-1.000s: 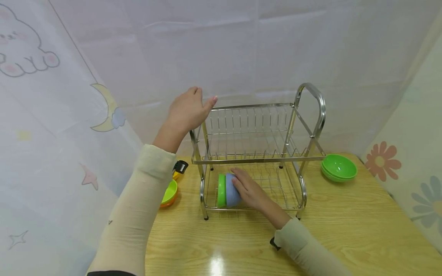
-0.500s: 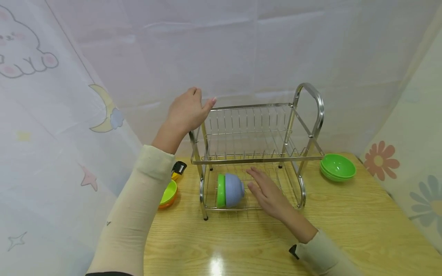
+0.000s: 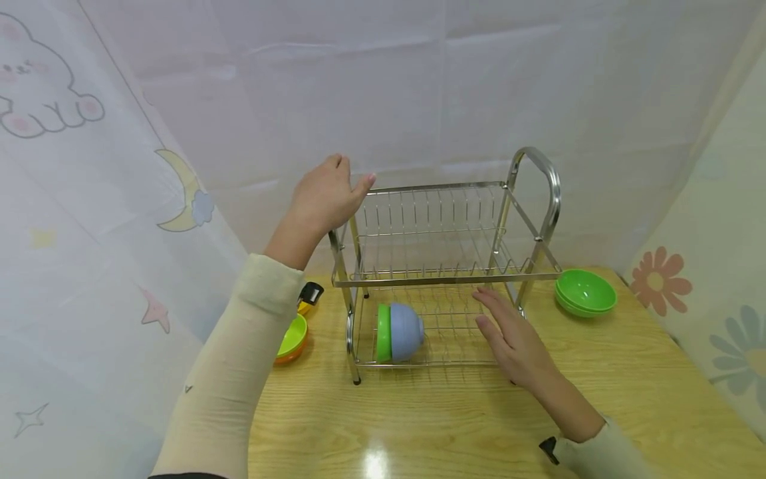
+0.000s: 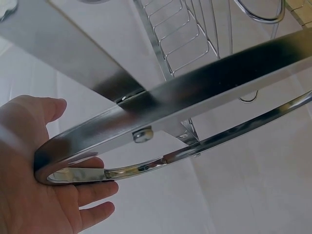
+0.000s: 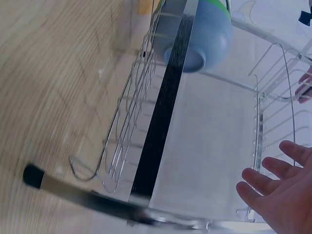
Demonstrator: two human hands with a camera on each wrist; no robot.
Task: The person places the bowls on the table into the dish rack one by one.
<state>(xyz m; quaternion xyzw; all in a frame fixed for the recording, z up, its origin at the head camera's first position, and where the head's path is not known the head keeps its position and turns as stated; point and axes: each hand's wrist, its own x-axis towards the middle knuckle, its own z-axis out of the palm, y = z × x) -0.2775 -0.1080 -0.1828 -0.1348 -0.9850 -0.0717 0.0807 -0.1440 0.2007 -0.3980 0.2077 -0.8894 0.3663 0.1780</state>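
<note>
A two-tier metal dish rack (image 3: pixel 443 281) stands on the table. My left hand (image 3: pixel 326 193) rests on its left top handle; in the left wrist view the curved handle (image 4: pixel 87 131) lies against the palm, fingers extended and thumb apart. On the lower tier, at the left, a green bowl (image 3: pixel 383 332) and a blue bowl (image 3: pixel 405 332) stand on their sides, pressed together, the blue one's base facing right. My right hand (image 3: pixel 520 346) holds nothing, its fingers extended by the rack's front right corner. The right wrist view shows the blue bowl's base beyond the rack's front bar.
Two stacked green bowls (image 3: pixel 585 293) sit on the table right of the rack. Left of it, partly behind my left sleeve, are a yellow-green bowl (image 3: pixel 294 332) in an orange one and a black-ended object (image 3: pixel 311 293). A fabric backdrop (image 3: pixel 419 86) hangs behind.
My right hand has let go of the blue bowl and moved right, away from it. Both bowls stay standing on the lower tier. The left hand keeps its place on the handle.
</note>
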